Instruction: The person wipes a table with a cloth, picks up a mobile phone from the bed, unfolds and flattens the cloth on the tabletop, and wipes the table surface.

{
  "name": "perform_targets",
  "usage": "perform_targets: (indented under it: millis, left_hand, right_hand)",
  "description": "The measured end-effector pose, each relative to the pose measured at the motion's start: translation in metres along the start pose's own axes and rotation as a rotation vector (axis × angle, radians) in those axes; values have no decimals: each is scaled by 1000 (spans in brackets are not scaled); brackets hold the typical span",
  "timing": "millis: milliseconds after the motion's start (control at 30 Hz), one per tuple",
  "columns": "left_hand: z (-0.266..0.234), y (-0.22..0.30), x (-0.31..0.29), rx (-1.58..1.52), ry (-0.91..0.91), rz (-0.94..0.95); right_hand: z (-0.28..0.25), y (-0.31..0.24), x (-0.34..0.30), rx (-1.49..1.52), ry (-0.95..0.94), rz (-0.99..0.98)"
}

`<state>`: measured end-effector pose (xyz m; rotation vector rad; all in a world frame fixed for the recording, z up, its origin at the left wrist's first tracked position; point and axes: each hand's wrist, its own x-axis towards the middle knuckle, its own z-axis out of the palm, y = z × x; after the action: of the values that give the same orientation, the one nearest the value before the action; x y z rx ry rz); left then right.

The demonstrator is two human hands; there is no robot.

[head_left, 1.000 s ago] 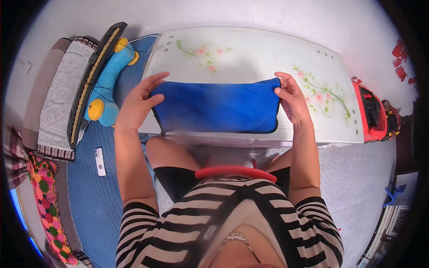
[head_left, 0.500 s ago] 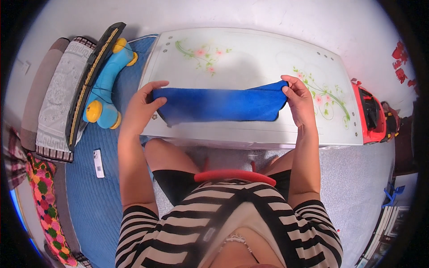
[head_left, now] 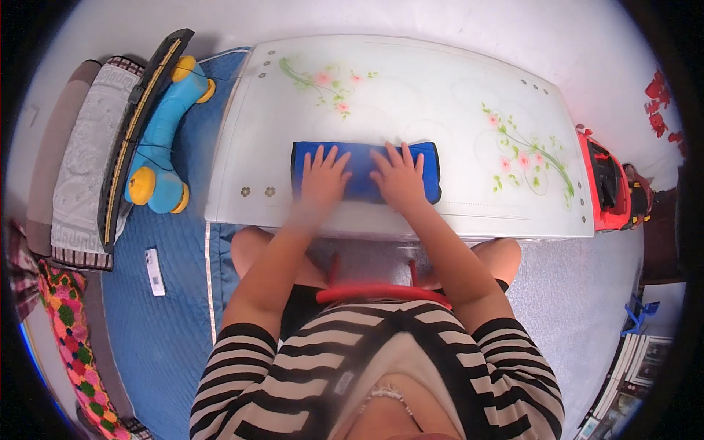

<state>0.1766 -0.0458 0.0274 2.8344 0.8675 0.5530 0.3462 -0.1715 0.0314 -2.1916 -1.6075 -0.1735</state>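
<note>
A folded blue cloth (head_left: 361, 180) with dark edging lies near the front edge of a white glass-topped table (head_left: 411, 81) that has floral patterns. My left hand (head_left: 323, 178) rests flat on the cloth's left part, fingers spread and pointing away from me. On its right part lies my right hand (head_left: 400, 178), palm down, with the fingers spread too. Neither hand grips anything. The cloth between and around the hands shows, while the parts under the palms are hidden.
To the left, a blue quilted bed cover (head_left: 183, 257) holds a white phone (head_left: 155, 272), a blue toy with yellow wheels (head_left: 163, 139) and a long black keyboard-like thing (head_left: 139, 132). A red toy car (head_left: 607, 183) stands past the table's right end. A red stool (head_left: 381, 290) is near my lap.
Both hands have moved inward and down onto the table. They have let go of the cloth's ends, and the cloth, earlier stretched between them, now lies as a shorter rectangle.
</note>
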Motion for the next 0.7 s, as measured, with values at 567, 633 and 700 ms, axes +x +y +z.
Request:
perform_targets:
  millis: [567, 633, 700]
  left_hand:
    - [44, -60, 155, 187, -77, -138]
    - [47, -66, 173, 193, -98, -176]
    - [53, -71, 184, 204, -75, -179]
  right_hand:
    - [61, 63, 163, -194, -24, -6]
    - [62, 64, 183, -204, -110, 52]
    - [64, 66, 197, -196, -116, 63]
